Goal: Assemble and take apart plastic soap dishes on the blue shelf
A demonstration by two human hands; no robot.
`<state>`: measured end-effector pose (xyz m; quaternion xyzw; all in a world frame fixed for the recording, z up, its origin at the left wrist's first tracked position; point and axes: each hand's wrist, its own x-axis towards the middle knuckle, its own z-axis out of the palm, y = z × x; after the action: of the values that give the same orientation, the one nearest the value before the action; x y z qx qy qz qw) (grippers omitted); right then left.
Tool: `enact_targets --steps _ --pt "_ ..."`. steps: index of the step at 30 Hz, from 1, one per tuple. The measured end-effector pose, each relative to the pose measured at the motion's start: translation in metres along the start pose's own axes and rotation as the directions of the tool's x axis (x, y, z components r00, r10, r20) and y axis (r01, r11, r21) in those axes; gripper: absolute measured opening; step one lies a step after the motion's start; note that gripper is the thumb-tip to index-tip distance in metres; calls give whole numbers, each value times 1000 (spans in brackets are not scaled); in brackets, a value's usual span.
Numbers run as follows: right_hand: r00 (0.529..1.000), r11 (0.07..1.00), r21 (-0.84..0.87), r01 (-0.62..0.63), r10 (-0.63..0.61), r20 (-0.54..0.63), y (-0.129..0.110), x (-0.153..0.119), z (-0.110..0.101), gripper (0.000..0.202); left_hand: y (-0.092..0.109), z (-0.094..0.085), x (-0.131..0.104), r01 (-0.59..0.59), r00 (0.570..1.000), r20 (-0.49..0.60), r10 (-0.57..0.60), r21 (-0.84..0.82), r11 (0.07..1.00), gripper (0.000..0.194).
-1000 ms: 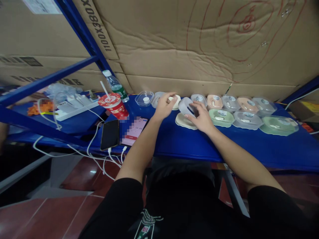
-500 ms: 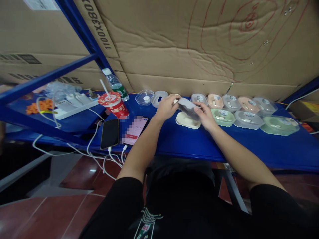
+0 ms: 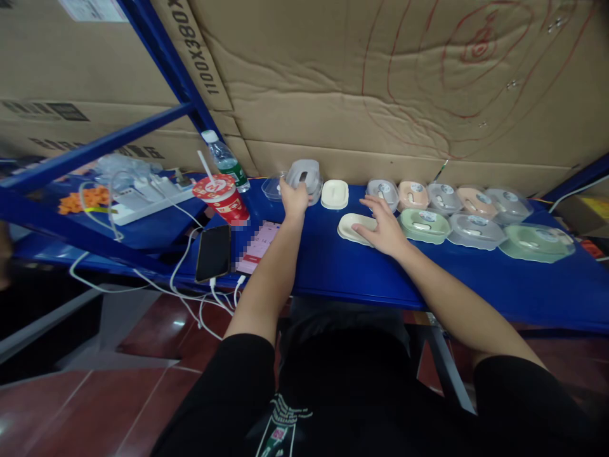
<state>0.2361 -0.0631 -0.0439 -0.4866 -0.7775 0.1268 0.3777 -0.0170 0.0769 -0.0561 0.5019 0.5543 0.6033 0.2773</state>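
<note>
While left hand (image 3: 295,200) holds grey lid (image 3: 303,168), right hand (image 3: 385,230) overlaps cream lid (image 3: 347,226)

Along the cardboard strip (image 3: 200,54) to the right of the blue post, you can read "1100X380X", set sideways and cut off by the top edge. Dark printed characters on the left cardboard (image 3: 95,147) are too blurred for you to make out. Stickers on the lidded containers (image 3: 477,231), and the lettering on your black T-shirt (image 3: 223,406), are too small to read.

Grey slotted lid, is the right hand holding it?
No, the left hand holds the grey slotted lid, away from the right hand.
</note>
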Motion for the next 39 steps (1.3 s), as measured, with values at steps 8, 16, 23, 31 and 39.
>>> enact_targets --steps 8,16,23,31,39 --pt "979 986 -149 67 -36 202 3 0 -2 67 -5 -4 1 43 999 -13 -41 250 967 62" --pt "925 939 -343 10 122 361 -1 -2 -3 69 7 -10 -15 -1 995 84 -48 502 865 72" --pt "960 937 208 -280 275 54 4 9 0 49 35 -1 -37 -509 807 435 398 171 844 39" --pt "885 674 612 -414 454 99 17 20 -5 80 39 12 -56 -479 788 522 328 184 859 22" --pt "904 840 497 -218 365 -220 27 21 -5 83 32 21 -51 -115 978 203 38 385 916 38"
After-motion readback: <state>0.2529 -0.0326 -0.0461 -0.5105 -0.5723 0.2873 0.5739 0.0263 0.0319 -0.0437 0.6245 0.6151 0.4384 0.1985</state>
